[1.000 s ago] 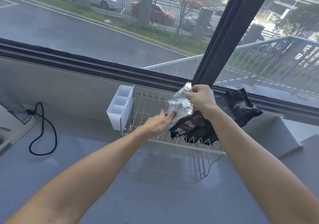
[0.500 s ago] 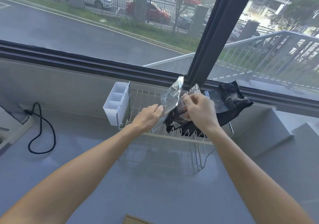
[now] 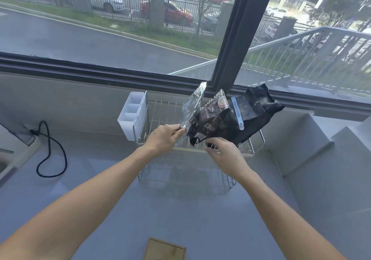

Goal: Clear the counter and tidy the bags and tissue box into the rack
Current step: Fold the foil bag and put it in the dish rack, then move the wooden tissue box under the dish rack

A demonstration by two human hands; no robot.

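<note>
A wire dish rack [image 3: 248,153] stands on the grey counter under the window. In it lean a silver foil bag [image 3: 192,107], a dark printed coffee bag [image 3: 212,121] with a pale blue clip, and a crumpled black bag [image 3: 259,109] at the right. My left hand [image 3: 163,138] pinches the lower edge of the silver bag. Just below the coffee bag's bottom edge hovers my right hand [image 3: 224,155], fingers spread, holding nothing. No tissue box is in view.
A white cutlery holder [image 3: 131,115] hangs on the rack's left side. A black cable [image 3: 51,155] loops on the counter at the left. A wooden board's corner [image 3: 164,249] shows at the bottom edge. A raised grey ledge [image 3: 301,139] borders the right.
My right hand has let go of the bags' tops and dropped below the coffee bag. The silver bag now stands upright in the rack, my left hand still on it.
</note>
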